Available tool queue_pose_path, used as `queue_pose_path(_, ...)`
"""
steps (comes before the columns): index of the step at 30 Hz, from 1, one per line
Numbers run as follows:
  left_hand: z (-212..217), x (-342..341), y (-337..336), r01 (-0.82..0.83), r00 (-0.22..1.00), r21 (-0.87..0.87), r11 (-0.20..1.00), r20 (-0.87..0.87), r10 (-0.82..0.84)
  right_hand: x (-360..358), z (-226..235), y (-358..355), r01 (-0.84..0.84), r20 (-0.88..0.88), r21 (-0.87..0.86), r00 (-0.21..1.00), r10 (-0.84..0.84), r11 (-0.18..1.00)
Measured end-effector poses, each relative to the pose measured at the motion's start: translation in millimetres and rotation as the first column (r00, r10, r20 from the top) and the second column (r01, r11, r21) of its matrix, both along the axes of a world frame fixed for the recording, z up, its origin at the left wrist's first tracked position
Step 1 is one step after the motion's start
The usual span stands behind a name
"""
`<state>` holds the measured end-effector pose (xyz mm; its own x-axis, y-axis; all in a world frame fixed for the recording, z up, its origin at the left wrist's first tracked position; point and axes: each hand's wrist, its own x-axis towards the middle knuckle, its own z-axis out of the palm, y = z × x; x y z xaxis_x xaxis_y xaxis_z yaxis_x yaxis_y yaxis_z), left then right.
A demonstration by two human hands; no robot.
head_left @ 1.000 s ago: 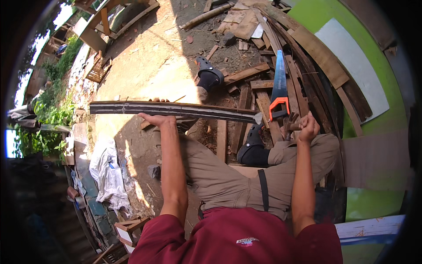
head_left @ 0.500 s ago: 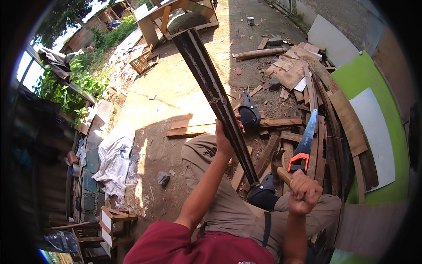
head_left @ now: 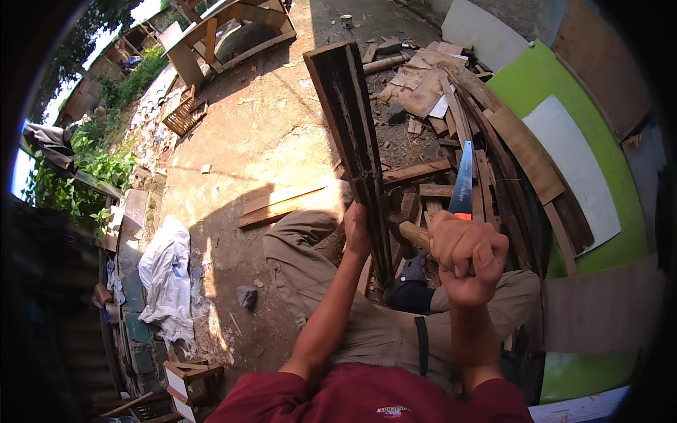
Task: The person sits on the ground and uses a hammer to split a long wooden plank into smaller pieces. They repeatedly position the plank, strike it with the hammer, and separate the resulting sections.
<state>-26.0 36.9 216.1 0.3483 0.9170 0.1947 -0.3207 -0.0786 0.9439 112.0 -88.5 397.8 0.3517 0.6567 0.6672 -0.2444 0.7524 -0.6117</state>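
place: outdoor yard workspace | evidence: sunlit bare ground (head_left: 257, 141), scrap-wood pile (head_left: 437, 191), handsaw (head_left: 462, 182), leafy plants (head_left: 106, 169)

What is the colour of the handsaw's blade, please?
The handsaw's blade is blue; the head view shows it best.

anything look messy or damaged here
The dark board in the left hand looks worn, its face streaked and scuffed. The saw lies loose among jumbled scrap wood, and a white sheet lies crumpled at left.
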Motion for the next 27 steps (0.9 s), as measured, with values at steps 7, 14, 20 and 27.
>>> queue_pose_path(7,10,8,-9,-0.08,0.995,0.042,0.996,-0.062,0.082,4,38,19,-0.032,0.023,0.035,0.999,0.031,0.999)
queue_pose_path(14,1,15,1,-0.132,0.977,0.18,0.975,-0.142,0.159,14,89,42,-0.01,-0.106,-0.177,0.994,-0.009,0.984)
queue_pose_path(20,0,12,4,-0.168,0.965,0.18,0.969,-0.17,0.198,17,93,59,0.044,-0.202,-0.203,0.976,-0.086,0.978)
queue_pose_path(27,-30,9,35,-0.212,0.952,0.094,0.973,-0.203,0.227,22,28,65,-0.013,-0.15,0.201,0.988,0.044,0.98)
